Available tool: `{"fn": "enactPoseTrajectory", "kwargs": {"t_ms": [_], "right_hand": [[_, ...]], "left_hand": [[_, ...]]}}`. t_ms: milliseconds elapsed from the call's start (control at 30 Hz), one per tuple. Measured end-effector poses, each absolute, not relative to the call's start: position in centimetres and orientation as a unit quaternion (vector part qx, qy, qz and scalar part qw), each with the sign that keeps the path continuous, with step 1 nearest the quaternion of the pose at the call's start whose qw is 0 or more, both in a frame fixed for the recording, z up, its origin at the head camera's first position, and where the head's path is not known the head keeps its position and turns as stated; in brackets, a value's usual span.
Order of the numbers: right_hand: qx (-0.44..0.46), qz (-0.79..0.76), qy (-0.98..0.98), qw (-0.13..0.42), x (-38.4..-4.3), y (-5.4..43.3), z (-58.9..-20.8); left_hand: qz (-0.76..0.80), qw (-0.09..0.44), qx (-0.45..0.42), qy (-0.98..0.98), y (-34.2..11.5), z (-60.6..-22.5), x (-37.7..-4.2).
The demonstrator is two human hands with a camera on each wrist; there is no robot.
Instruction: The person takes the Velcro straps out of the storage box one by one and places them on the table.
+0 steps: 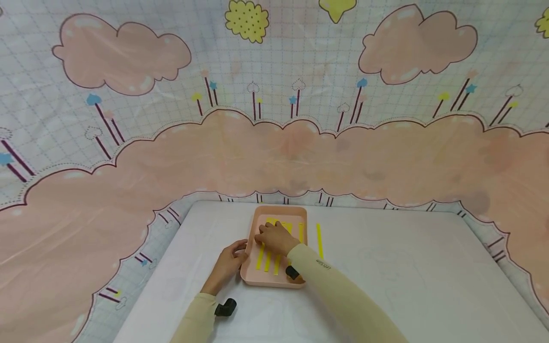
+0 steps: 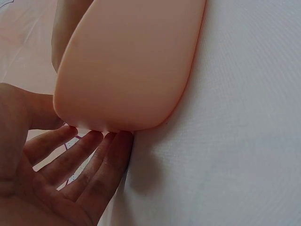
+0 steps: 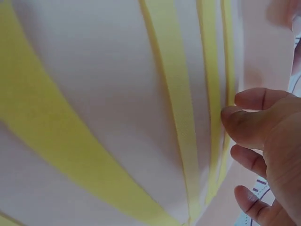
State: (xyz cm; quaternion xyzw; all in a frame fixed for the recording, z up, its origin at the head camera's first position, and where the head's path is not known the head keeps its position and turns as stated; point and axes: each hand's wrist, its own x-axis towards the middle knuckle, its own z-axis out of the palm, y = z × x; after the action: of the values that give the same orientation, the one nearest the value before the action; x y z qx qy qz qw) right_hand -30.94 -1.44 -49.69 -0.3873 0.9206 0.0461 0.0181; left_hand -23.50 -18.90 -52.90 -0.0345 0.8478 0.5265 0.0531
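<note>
A shallow pink tray (image 1: 271, 284) lies on the white table, with several flat yellow strips (image 3: 176, 94) laid lengthwise inside, roughly side by side. My left hand (image 1: 229, 262) holds the tray's left side. In the left wrist view its fingers (image 2: 96, 181) touch the outer wall while the thumb reaches the rim. Over the tray's left part, my right hand (image 1: 276, 238) pinches the leftmost yellow strip (image 3: 228, 56) between thumb and index finger; the remaining fingers stand apart. My right hand and forearm hide parts of several strips in the head view.
One more yellow strip (image 1: 319, 240) lies on the table just right of the tray. A patterned cloth (image 1: 291, 157) with pink clouds hangs behind the white table (image 1: 407, 276). Small black devices (image 1: 226, 307) sit at both wrists.
</note>
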Motion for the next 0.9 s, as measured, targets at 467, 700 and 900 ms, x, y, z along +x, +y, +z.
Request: {"fn": "enactPoseTrajectory", "kwargs": {"t_ms": [467,700,900], "right_hand": [[-0.408,0.088,0.909,-0.022,-31.12,-1.97,-50.15],[-0.416,0.078,0.905,-0.038,-31.25,-2.00,-50.29],[-0.429,0.087,0.897,-0.058,-31.30,-1.90,-49.93]], "left_hand": [[0.525,0.046,-0.027,0.850,-18.98,-52.87,-23.38],[0.523,0.044,-0.025,0.851,-19.03,-52.99,-23.47],[0.522,0.042,-0.030,0.852,-19.11,-52.98,-23.47]]}}
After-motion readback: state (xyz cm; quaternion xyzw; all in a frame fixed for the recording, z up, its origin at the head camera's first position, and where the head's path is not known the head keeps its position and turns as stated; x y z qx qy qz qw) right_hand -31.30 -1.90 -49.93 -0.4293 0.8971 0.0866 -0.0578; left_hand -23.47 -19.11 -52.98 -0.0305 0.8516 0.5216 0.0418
